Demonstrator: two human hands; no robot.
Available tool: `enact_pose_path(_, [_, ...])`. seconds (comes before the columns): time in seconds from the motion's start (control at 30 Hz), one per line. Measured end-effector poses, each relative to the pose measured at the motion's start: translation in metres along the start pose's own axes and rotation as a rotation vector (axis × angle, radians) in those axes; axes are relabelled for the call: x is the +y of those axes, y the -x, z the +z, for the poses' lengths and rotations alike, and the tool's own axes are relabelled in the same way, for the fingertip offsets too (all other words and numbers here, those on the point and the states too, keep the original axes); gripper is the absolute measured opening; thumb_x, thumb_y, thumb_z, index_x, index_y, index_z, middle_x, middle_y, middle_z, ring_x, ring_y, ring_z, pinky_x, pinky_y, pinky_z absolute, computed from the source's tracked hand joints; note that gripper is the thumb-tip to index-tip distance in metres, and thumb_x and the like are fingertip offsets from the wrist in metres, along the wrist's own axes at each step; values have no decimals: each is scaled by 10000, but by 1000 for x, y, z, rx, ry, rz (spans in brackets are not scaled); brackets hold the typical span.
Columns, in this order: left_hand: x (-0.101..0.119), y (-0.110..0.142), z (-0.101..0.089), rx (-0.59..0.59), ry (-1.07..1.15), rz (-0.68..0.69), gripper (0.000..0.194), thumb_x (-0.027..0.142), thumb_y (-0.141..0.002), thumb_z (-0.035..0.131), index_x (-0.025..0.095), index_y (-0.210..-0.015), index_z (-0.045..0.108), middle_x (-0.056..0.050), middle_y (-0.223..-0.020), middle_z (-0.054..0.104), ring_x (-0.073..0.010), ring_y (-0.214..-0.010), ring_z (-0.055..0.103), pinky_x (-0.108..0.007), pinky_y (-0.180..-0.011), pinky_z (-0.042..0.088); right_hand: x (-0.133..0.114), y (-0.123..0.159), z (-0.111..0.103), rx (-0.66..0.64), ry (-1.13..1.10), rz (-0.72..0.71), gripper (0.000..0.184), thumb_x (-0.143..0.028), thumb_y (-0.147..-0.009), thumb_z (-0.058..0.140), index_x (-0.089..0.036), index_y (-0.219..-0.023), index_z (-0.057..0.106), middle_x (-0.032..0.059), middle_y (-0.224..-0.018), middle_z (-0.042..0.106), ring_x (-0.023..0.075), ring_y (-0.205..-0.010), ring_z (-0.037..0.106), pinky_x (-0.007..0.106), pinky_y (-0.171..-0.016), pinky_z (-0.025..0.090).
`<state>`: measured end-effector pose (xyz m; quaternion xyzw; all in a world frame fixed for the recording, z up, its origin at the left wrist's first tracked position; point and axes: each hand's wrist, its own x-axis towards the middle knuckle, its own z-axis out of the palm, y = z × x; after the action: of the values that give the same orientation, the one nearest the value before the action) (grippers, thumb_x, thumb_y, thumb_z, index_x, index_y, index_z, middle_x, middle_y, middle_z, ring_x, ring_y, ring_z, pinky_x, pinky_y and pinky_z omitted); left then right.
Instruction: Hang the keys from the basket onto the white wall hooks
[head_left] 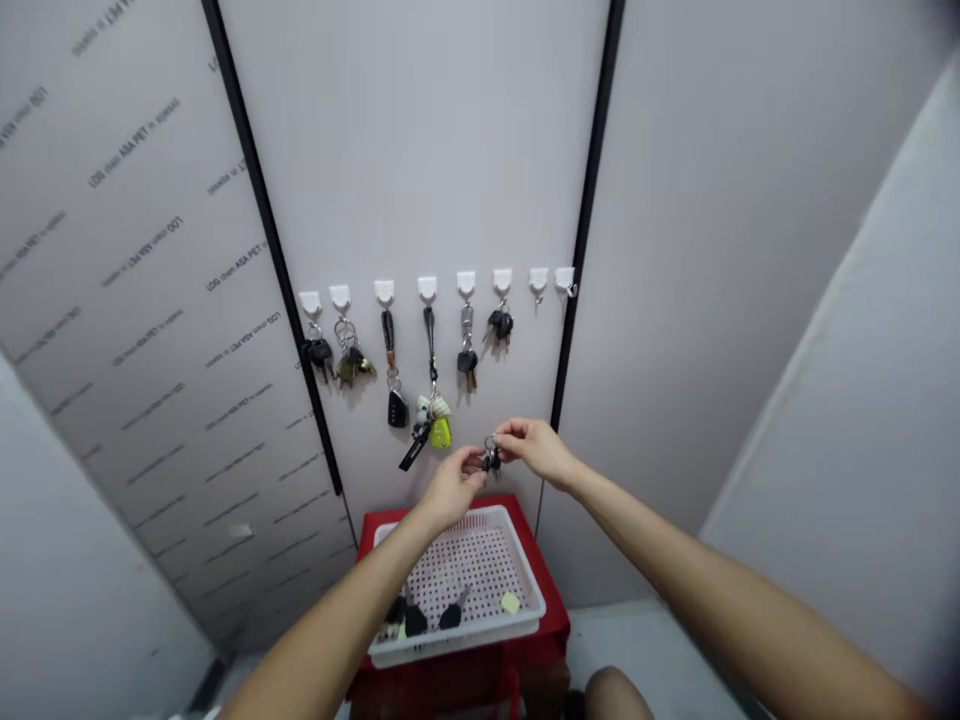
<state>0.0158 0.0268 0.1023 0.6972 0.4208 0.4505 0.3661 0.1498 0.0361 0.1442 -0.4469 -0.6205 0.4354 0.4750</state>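
Observation:
Between my two hands, above the back edge of a white basket [534, 600], is a bunch of keys [490, 460] on a ring. My left hand [452, 485] has its fingers closed on the dark keys from the left. From the right, my right hand [536, 447] pinches the metal ring at the top. Just up and left of my hands hangs a key bunch with a yellow-green tag [440, 432]. White hooks [466, 283] run in a row along the wall panel, and several carry keys, among them a black car key [397, 408].
The perforated basket stands on a red-covered stand [551, 590] and holds loose black keys [451, 614] and a pale yellow piece [510, 603]. The two rightmost hooks [538, 280] carry no key bunches. Black strips [589, 200] border the panel. A knee [616, 695] shows below.

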Motion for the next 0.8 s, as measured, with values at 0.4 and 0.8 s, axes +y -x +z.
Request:
enact_pose_path(0.4, [114, -67, 20, 78, -206, 259, 449, 95, -586, 457, 146, -1030, 421, -72, -937, 528, -142, -786, 482, -288, -735, 365, -109, -54, -74, 455, -125, -239, 77, -125, -635, 476, -123, -558, 468, -38, -437, 466, 36, -395, 458, 172, -416, 424])
enact_pose_path(0.8, [59, -24, 5, 52, -308, 109, 378, 96, -614, 424, 125, -991, 430, -68, -939, 526, -105, -812, 477, -241, -731, 381, -94, -85, -77, 610, 85, -186, 103, -85, -654, 393, -110, -706, 478, -13, -528, 493, 47, -454, 486, 169, -443, 417])
